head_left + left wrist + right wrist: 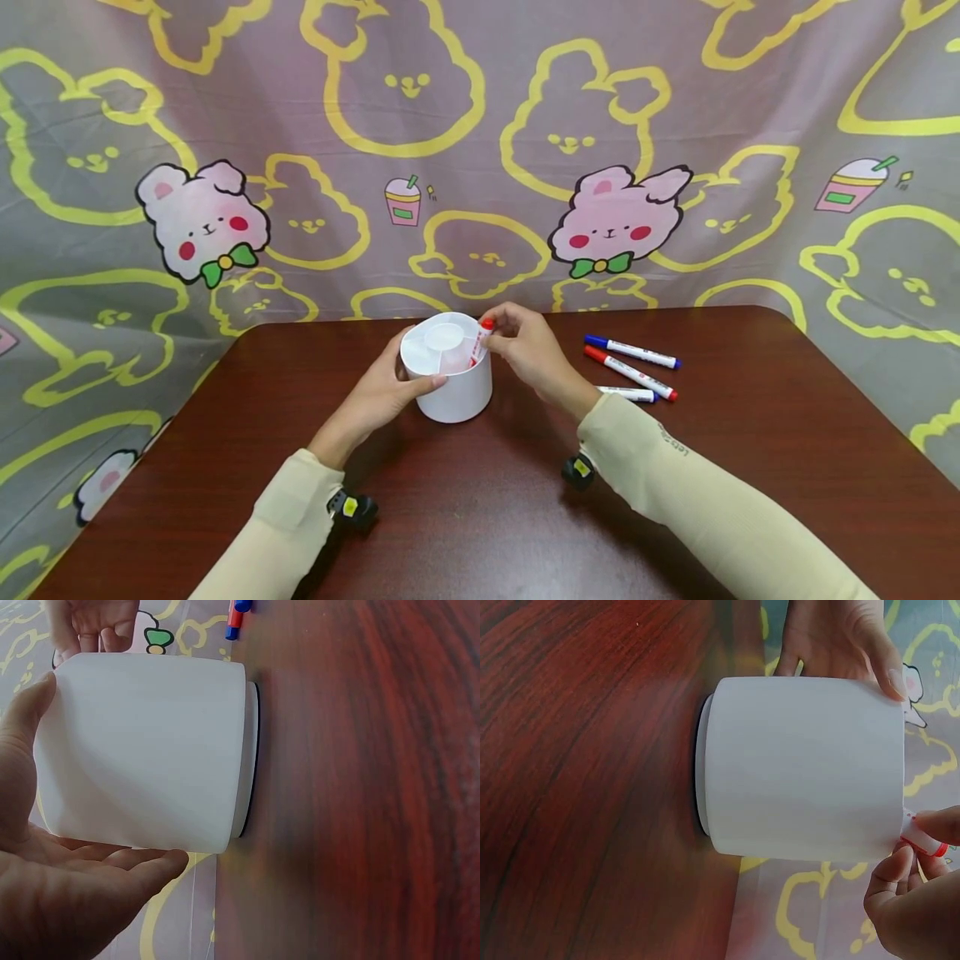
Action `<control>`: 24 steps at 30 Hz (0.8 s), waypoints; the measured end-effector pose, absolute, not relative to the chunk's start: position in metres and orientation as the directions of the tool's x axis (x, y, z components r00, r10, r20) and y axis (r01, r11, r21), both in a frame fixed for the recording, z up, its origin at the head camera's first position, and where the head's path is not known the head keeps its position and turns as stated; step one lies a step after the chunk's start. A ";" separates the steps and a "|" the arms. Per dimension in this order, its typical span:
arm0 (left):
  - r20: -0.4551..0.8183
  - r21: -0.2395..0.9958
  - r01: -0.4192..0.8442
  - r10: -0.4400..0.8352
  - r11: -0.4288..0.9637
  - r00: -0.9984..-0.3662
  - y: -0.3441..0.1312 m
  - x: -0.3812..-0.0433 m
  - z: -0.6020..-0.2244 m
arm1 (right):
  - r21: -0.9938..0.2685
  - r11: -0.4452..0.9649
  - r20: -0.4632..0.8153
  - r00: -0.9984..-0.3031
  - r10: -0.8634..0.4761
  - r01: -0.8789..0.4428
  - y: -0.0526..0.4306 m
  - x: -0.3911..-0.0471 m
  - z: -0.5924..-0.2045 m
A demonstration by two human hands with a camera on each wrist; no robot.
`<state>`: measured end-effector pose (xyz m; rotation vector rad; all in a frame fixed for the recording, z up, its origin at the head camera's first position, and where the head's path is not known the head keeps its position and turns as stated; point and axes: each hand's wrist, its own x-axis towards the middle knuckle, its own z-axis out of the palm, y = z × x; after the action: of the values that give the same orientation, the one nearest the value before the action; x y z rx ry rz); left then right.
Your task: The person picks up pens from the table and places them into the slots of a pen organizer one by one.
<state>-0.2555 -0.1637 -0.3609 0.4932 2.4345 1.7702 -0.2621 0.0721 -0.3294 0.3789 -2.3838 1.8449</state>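
A white round pen holder [453,396] with inner compartments stands on the table. My left hand [377,390] grips its left side, thumb on the near wall near the rim and fingers around the back. Over the holder's right side my right hand [531,348] pinches a red-capped white marker [481,342], tilted, with its lower end inside a compartment. In the right wrist view the marker [924,838] shows between thumb and fingers at the holder's rim. The holder's wall hides the marker's lower part in that view.
To the right on the dark red-brown table [480,517] lie a blue marker [637,351], a red marker [633,374] and another blue-ended marker [628,393], partly hidden by the right wrist. A patterned cloth [480,183] hangs behind the table.
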 end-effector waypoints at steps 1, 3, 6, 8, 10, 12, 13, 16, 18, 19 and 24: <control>0.116 0.940 0.206 0.312 0.273 -0.943 -0.164 -0.256 -0.361 | -0.941 0.232 0.221 -0.966 -0.133 -0.247 0.072 -0.262 -0.329; 0.120 0.940 0.209 0.314 0.269 -0.942 -0.164 -0.256 -0.361 | -0.944 0.233 0.207 -0.969 -0.134 -0.234 0.073 -0.261 -0.330; 0.123 0.940 0.213 0.316 0.265 -0.941 -0.164 -0.256 -0.361 | -0.946 0.231 0.201 -0.970 -0.139 -0.229 0.073 -0.261 -0.331; 0.125 0.941 0.214 0.316 0.263 -0.940 -0.164 -0.255 -0.361 | -0.946 0.230 0.201 -0.969 -0.144 -0.230 0.073 -0.261 -0.331; 0.126 0.941 0.214 0.316 0.261 -0.940 -0.165 -0.255 -0.362 | -0.946 0.229 0.201 -0.968 -0.148 -0.231 0.074 -0.262 -0.331; 0.123 0.943 0.210 0.315 0.258 -0.941 -0.165 -0.255 -0.362 | -0.946 0.222 0.205 -0.967 -0.150 -0.235 0.076 -0.262 -0.331; 0.121 0.943 0.208 0.315 0.259 -0.941 -0.165 -0.255 -0.362 | -0.947 0.217 0.209 -0.966 -0.151 -0.238 0.077 -0.263 -0.330; 0.110 0.944 0.196 0.311 0.263 -0.944 -0.166 -0.255 -0.362 | -0.948 0.192 0.224 -0.962 -0.155 -0.252 0.082 -0.263 -0.328; 0.103 0.945 0.190 0.308 0.266 -0.946 -0.167 -0.255 -0.362 | -0.949 0.183 0.230 -0.961 -0.155 -0.257 0.088 -0.263 -0.326; 0.101 0.946 0.188 0.309 0.266 -0.946 -0.167 -0.255 -0.362 | -0.949 0.184 0.228 -0.961 -0.154 -0.255 0.091 -0.262 -0.326; 0.088 0.947 0.177 0.311 0.270 -0.946 -0.170 -0.256 -0.363 | -0.948 0.208 0.217 -0.966 -0.140 -0.243 0.112 -0.260 -0.323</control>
<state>-0.2558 -0.1704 -0.3627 0.4651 2.4092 1.7716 -0.2598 0.1120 -0.3229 0.3773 -2.3754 1.8892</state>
